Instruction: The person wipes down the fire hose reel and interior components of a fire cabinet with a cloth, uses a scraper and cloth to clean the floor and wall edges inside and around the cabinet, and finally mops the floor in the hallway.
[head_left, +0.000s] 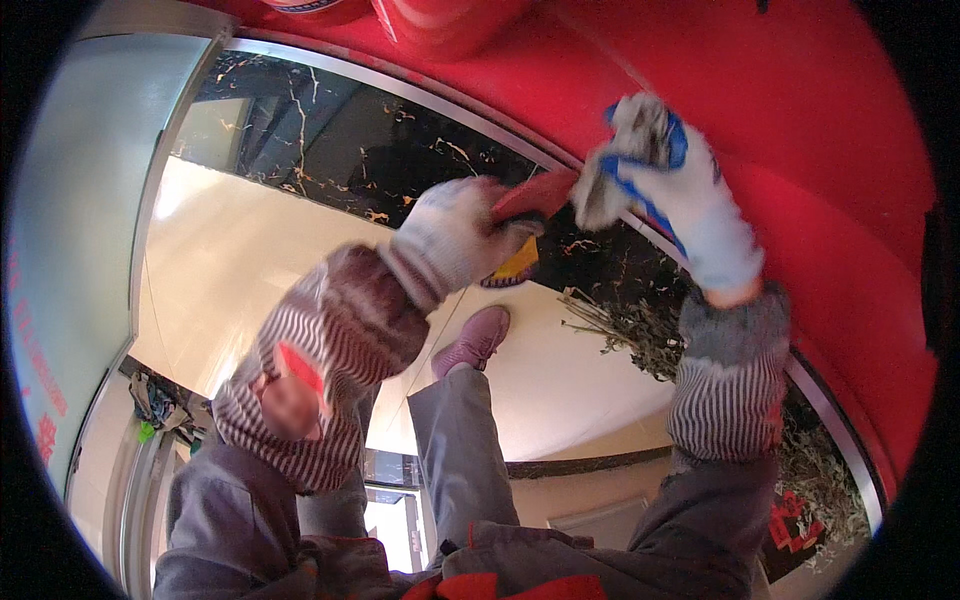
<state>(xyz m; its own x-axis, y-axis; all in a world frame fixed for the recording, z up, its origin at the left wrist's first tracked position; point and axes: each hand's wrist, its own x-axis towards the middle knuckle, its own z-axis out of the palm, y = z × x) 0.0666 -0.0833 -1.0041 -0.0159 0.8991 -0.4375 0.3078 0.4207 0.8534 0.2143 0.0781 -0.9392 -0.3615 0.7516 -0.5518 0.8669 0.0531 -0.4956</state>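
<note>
My right hand (686, 184), in a white glove with a blue-coated palm, is closed around a crumpled grey rag (600, 180). It is over the metal-trimmed edge of a red surface (817, 142). To its left is my left hand (457, 229), in a white glove with a reddish coating on the fingers. Its fingers reach toward the rag and the metal trim (405, 86). Under this hand shows a yellow item (517, 262) with a dark fringed edge. Blur and the glove hide whether it is gripped.
Cream tiles (225, 255) meet a black marble band (337, 135). Dried plant stems (637, 330) lie by it, and red scraps (795, 521) at lower right. A frosted glass panel (82, 225) bearing red writing stands left. A red container (450, 22) is at the top.
</note>
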